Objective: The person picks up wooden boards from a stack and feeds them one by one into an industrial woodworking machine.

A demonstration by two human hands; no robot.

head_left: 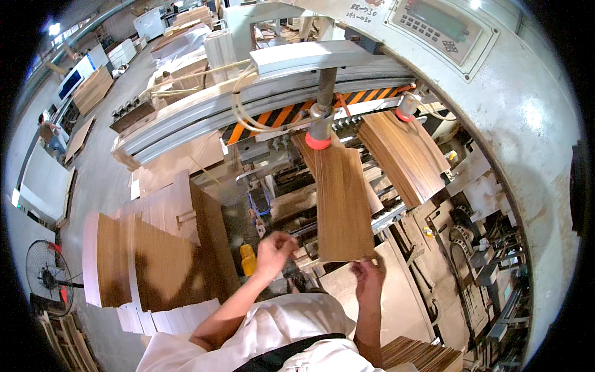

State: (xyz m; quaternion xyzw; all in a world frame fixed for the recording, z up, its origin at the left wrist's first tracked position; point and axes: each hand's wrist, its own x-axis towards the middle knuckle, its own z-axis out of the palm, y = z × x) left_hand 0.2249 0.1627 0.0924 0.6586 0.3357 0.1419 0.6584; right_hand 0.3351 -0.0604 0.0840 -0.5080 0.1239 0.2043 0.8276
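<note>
A brown wood-grain board [344,208] lies in the machine in front of me, its far end under a red-rimmed clamp foot [318,137]. At its near right corner, my right hand [368,274] has its fingers closed on the edge. My left hand [276,253] hovers just left of the board, apart from it, fingers curled together with nothing visible in them. To the right, a stack of similar boards [406,158] sits under a second red-rimmed clamp foot [406,108].
Tall stacks of brown boards [164,263] stand at my left. A control panel [439,31] is on the white machine frame at upper right. A black-and-orange striped bar [279,118] crosses behind the clamps. More boards [418,354] lie near my right. A fan [48,276] stands far left.
</note>
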